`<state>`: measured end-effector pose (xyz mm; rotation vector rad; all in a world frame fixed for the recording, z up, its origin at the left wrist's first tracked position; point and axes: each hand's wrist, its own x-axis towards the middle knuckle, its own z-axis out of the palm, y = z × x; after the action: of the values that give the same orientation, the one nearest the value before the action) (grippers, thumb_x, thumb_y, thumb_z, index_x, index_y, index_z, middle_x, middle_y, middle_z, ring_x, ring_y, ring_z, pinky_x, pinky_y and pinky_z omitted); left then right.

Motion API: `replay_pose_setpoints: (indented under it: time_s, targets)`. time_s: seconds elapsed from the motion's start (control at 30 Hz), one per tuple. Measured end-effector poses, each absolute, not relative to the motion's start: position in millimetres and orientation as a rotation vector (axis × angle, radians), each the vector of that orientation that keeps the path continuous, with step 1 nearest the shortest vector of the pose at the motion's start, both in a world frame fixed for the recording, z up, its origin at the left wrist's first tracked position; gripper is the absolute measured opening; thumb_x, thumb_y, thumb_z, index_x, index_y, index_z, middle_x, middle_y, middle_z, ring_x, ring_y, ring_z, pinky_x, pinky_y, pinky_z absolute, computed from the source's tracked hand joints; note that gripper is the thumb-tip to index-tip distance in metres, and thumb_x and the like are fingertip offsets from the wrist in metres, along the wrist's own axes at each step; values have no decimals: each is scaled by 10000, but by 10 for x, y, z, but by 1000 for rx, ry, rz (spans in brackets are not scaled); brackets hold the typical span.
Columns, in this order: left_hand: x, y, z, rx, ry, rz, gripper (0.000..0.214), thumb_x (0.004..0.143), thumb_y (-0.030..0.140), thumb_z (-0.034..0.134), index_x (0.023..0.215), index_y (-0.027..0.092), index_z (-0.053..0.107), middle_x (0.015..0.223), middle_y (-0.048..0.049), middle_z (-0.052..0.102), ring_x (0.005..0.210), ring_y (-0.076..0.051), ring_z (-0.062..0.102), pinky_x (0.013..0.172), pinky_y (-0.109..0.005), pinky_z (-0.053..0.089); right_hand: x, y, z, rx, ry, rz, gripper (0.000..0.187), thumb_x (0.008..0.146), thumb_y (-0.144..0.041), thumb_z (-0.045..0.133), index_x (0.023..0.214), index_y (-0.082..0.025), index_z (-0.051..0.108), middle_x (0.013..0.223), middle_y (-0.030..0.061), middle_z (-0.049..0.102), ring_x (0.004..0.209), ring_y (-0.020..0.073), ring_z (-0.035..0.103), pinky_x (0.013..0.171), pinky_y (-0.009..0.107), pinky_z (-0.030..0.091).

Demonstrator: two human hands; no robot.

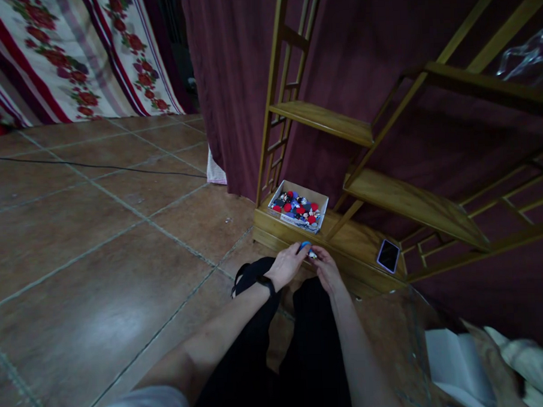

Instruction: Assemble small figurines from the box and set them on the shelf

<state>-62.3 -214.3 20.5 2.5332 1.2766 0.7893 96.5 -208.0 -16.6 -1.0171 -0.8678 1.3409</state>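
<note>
My left hand (pixel 287 264) and my right hand (pixel 326 268) meet just in front of the lowest wooden shelf board (pixel 349 239). The left fingers pinch a small blue piece (pixel 304 246). The right fingers are closed on a small pale bit beside it, too small to name. A dark band sits on my left wrist. Just beyond the hands stands a white cardboard box (pixel 319 201) filled with several small red, blue and black pieces (pixel 296 207).
A wooden shelf unit (pixel 322 120) stands against a maroon curtain. A phone (pixel 388 256) lies on the lowest board at right. Brown tiled floor (pixel 84 235) spreads left, with a black cable across it. Floral cloth hangs at far left. Papers lie at lower right.
</note>
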Motion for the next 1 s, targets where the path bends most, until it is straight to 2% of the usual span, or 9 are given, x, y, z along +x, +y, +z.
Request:
replay_pose_setpoints:
  time_s: [0.13,0.23,0.33,0.43,0.67,1.0]
  targets:
    - [-595,-2118,207,2369,1313,834,348,903,245,359,1239,240,448,1046,-69,532,950,-177,543,763,-274,449,955,-2039,-158,-1026,-835,1370,339,545,-156,724,867,-244,664,968,5,675,938,186,595,898,351,439]
    - [-578,-2048,190,2109,1327,914,296,884,302,417,1145,231,537,991,-62,585,913,-179,566,742,-263,442,930,-2006,-146,-1009,-810,1423,316,566,-204,736,872,-234,668,945,10,683,907,187,606,867,347,457]
    - [-562,-1944,152,1889,1279,960,231,836,346,498,968,202,623,825,-39,633,793,-174,589,677,-247,434,911,-1971,-142,-1002,-773,1445,310,576,-248,750,874,-225,668,928,13,689,875,181,616,825,331,478]
    - [-541,-1844,84,1727,1204,976,249,805,384,523,844,172,648,644,-11,613,619,-149,573,577,-233,413,910,-1941,-148,-1020,-750,1449,317,588,-284,757,884,-214,670,926,20,692,836,170,624,771,304,494]
    - [-496,-1684,-60,1246,968,953,274,769,367,567,850,112,629,566,-3,594,459,-91,517,463,-196,376,910,-1914,-170,-986,-732,1471,328,605,-346,754,883,-197,664,909,24,692,796,162,644,772,314,513]
    - [-557,-1655,-27,1023,933,900,265,699,346,681,814,109,659,620,-36,638,514,-88,553,492,-190,410,904,-1901,-170,-1025,-734,1452,315,574,-331,767,836,-194,657,887,26,694,756,150,650,734,297,526]
